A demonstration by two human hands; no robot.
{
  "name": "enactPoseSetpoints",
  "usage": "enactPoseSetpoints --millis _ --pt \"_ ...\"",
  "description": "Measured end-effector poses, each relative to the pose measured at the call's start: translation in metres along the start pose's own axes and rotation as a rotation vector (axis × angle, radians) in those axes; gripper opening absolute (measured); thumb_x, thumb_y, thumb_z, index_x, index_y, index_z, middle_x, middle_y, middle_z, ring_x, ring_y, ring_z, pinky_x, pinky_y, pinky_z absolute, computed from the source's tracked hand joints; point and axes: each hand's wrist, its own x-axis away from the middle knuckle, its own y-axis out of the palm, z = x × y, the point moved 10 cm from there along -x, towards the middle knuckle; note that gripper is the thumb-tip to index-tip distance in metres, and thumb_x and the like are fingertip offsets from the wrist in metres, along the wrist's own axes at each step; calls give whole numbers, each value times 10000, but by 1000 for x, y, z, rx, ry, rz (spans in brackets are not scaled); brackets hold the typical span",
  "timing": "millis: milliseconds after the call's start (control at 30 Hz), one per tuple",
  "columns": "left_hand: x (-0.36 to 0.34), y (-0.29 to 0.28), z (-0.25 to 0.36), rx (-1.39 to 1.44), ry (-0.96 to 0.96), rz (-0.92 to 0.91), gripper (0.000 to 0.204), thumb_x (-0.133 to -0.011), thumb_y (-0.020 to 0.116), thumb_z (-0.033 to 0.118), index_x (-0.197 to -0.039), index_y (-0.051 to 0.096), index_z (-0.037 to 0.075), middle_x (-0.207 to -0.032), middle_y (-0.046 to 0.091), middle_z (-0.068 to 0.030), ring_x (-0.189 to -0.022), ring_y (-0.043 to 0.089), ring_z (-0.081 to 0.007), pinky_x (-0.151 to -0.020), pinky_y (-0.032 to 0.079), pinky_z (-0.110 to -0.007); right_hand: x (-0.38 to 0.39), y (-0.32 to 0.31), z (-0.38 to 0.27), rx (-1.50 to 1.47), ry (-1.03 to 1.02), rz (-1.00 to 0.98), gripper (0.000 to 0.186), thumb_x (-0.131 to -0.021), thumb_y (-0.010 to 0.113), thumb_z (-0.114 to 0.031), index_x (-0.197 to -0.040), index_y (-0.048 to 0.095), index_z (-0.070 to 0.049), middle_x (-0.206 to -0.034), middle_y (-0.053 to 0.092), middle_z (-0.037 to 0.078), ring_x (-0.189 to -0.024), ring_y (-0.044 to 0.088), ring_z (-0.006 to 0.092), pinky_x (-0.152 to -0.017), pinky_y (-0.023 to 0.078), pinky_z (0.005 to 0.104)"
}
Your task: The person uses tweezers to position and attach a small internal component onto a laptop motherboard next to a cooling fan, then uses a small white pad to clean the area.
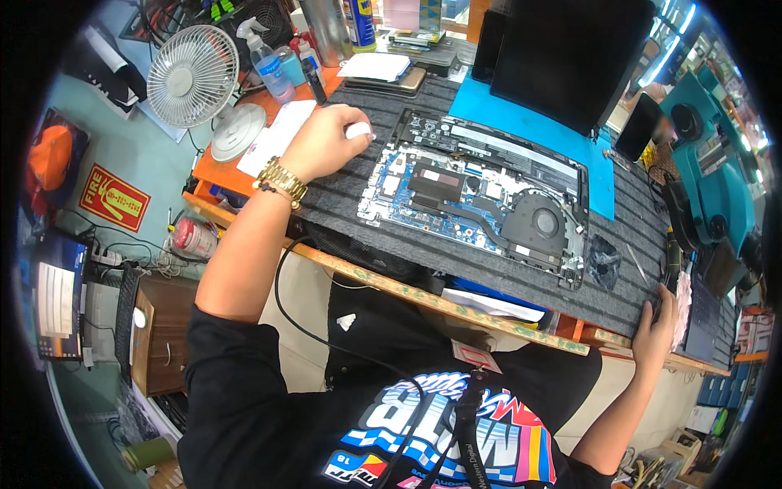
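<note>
Black printed fabric shirt [391, 424] showed nearest. Opened rectangular laptop base [481, 200], blue circuit board [468, 234] exposed, lay on striped grey mat [639, 216]. Left hand [327, 140] gripped small white object [358, 130]; right hand [654, 328] rested open.

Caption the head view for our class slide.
Opened laptop on a grey striped mat, the left hand holding a small white item, the right hand at the mat's near edge.

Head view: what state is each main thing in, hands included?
Left hand: closed on a small white object
Right hand: at the table edge, grip unclear
Laptop base: cover off, internals exposed
Battery pack: in the base
Desk fan: standing, spin unclear
Spray bottle: standing
Large black panel: standing
</note>
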Motion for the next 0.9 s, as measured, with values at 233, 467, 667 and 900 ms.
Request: enactPoseSetpoints --millis 233,467,667,900 --pt "11 2 117 204 151 -63 214 -958 812 185 -1053 790 -5 -960 750 -131 -886 733 -270 -817 578 -396 -9 0 -17 113 -41 8 480 -1053 708 -94 -1519 633 -10 -1497 639 252 -1406 574 456 -1220 438 506" --pt "7 85 240 220 593 -182 226 -926 841 157 -1091 791 10 -965 748 -162 -929 732 -381 -863 595 -448 -12 2 -25 117 -8 -47 473 -1078 722 -165 -1523 642 -25 -1514 636 218 -1424 570 431 -1223 437 491" --pt "-17 97 244 248 427 -355 376 -890 890 161 -1233 799 37 -1008 802 -142 -881 748 -273 -816 595 -390 -4 -23 -36 12 -35 119 457 -1021 793 -137 -1443 684 -1 -1439 663 205 -1216 647 374 -1107 514 465" --pt "-19 96 253 417 392 -422 330 -907 923 179 -1160 784 20 -929 757 -30 -790 649 -89 -712 540 -287 -18 -17 -161 -662 -151 -46 246 -946 852 -65 -1168 778 13 -946 729 102 -853 695 196 -774 563 334"
